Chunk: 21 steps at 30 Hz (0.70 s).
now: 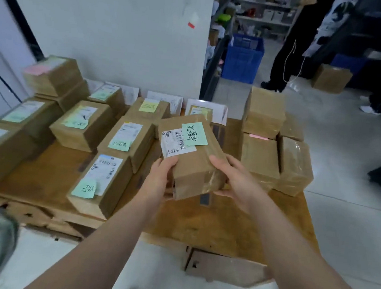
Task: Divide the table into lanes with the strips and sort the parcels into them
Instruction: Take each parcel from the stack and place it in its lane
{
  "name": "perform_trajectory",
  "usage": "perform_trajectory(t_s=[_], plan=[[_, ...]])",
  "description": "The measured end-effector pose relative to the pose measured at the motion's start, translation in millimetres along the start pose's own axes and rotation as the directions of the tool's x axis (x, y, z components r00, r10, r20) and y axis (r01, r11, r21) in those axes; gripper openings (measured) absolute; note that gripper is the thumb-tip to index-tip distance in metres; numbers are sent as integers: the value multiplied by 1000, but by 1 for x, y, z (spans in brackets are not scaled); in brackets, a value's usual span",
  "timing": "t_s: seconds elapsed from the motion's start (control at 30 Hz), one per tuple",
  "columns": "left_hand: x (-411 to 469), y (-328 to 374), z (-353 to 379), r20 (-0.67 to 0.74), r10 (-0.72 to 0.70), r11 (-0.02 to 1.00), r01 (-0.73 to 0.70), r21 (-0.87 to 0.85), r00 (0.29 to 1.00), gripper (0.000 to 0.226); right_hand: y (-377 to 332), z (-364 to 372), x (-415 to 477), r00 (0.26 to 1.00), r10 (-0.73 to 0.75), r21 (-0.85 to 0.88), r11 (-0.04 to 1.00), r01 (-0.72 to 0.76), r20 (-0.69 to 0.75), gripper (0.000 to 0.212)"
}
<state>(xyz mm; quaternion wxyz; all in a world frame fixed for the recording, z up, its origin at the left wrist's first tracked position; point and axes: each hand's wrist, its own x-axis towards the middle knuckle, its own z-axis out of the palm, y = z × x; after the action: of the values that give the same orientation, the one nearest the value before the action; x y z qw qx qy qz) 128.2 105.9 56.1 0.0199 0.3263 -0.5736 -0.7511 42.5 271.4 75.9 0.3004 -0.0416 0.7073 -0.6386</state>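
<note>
Parcel rows (pixel 107 141) left on table (pixel 51 173), held parcel (pixel 194 165) centre, stack (pixel 264 114) right

Both hands, left (pixel 159 178) and right (pixel 232 178), grip 1 taped parcel (pixel 194 165) above the table (pixel 212 227).

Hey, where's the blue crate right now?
Head view, upper right of centre: the blue crate stands on the floor beyond the table, at the end of the white wall, left of a standing person's legs.

Parcel (pixel 192 165) is showing matt brown cardboard, with glossy clear tape (pixel 213 178) shining at its near end. Table (pixel 51 173) is looking like worn, scuffed wood. Crate (pixel 242 59) is showing blue plastic.
</note>
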Motion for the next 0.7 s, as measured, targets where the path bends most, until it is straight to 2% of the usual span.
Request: perform_trajectory(t_s=[0.07,0.17,0.23,0.27,0.37,0.43,0.57,0.63,0.7], plan=[[1,8,-27,-12,-9,997,8,-71,1000,57,-6,18,6,999,0,-26,1000,1,47,47],[6,26,-80,-88,-11,972,-10,-233,996,61,-18,53,15,994,10,-73,997,-2,109,54],[10,38,-120,-152,-5,967,-33,-252,988,77,-23,81,22,990,8,-87,996,4,142,50],[10,44,-139,-171,3,969,-46,-244,985,77,-24,97,27,989,6,-83,997,7,149,48],[11,56,-195,-156,12,960,-54,-274,988,40,-27,150,40,995,6,-57,998,0,101,60],[12,61,-230,-182,16,958,-67,-278,983,35,-27,189,50,998,9,-22,1000,-8,63,70],[25,65,-301,-262,30,944,-113,-308,965,71,-24,264,63,999,-7,-11,1000,7,44,75],[28,63,-332,-269,16,939,-108,-328,963,92,-21,296,64,999,-14,-1,1000,14,40,69],[33,60,-358,-278,3,936,-101,-337,961,99,-18,324,64,999,4,-8,1000,-3,35,64]])
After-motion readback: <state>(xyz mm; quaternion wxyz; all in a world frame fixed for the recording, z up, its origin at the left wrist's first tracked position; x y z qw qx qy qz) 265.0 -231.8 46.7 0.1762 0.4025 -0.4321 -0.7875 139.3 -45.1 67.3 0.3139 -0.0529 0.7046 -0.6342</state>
